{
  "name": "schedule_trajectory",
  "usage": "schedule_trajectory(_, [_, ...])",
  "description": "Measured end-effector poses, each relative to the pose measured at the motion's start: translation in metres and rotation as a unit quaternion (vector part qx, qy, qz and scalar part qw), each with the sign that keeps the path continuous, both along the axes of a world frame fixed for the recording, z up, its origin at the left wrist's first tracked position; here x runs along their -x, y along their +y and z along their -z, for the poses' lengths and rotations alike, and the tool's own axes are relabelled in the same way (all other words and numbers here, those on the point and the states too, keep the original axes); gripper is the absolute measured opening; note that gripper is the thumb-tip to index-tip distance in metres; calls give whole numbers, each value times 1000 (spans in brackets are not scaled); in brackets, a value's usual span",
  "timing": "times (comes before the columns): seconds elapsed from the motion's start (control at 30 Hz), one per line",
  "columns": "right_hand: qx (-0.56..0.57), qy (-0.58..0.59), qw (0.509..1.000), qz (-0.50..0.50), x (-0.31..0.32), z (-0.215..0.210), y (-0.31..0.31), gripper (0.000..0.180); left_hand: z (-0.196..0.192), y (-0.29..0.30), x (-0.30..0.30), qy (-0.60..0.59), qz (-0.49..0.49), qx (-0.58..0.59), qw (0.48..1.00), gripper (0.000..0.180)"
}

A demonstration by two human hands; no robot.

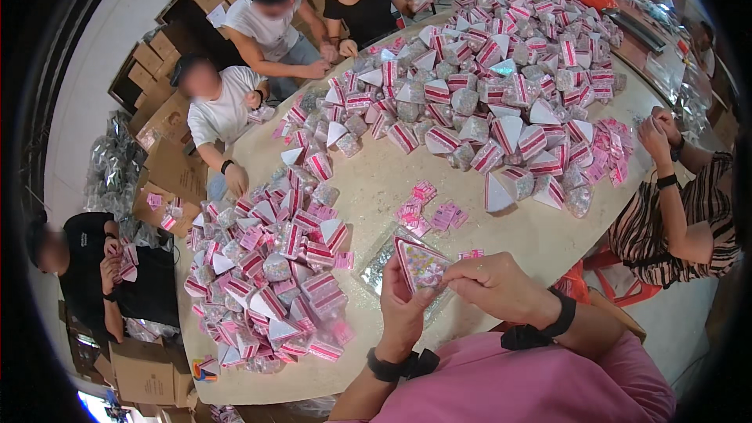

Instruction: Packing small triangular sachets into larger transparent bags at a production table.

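My left hand [403, 317] is closed around a wedge-shaped package [424, 265], like a slice of cake, with pink-striped sides and a top showing multicoloured bits. At the package's right corner, the fingers of my right hand [495, 285] are pinched together; whether they grip its edge or a small piece there is too small to tell. Beneath the package lies a flat, shiny clear plastic bag or stack of bags [377, 268]. Pink printed cards [415, 208] lie loose just beyond my hands.
A large heap of similar wedge packages [501, 98] covers the table's [376, 180] far right side. Another heap [274, 266] lies to my left. Several people work around the table, one in a striped top [666, 227] at right. Cardboard boxes [176, 164] stand behind them.
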State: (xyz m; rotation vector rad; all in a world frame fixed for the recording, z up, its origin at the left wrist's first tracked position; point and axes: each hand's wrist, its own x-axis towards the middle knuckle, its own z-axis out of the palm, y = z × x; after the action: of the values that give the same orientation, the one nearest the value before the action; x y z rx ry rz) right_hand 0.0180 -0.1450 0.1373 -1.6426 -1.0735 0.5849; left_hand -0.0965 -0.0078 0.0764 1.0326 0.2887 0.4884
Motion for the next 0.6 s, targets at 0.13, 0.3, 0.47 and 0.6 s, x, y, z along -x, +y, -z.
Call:
schedule_trajectory(0.13, [5,-3,1000,9,1,-3,0,14,2,1,0,0,-11,-38,999,76])
schedule_trajectory(0.3, [-11,-44,999,10,0,0,1,14,1,1,-1,3,-12,-45,999,77])
schedule_trajectory(0.47, [-6,-67,998,18,1,0,2,14,2,2,-1,7,-16,-56,998,78])
schedule_trajectory(0.6, [8,-97,995,26,-1,4,0,14,3,0,-2,11,-33,-97,995,79])
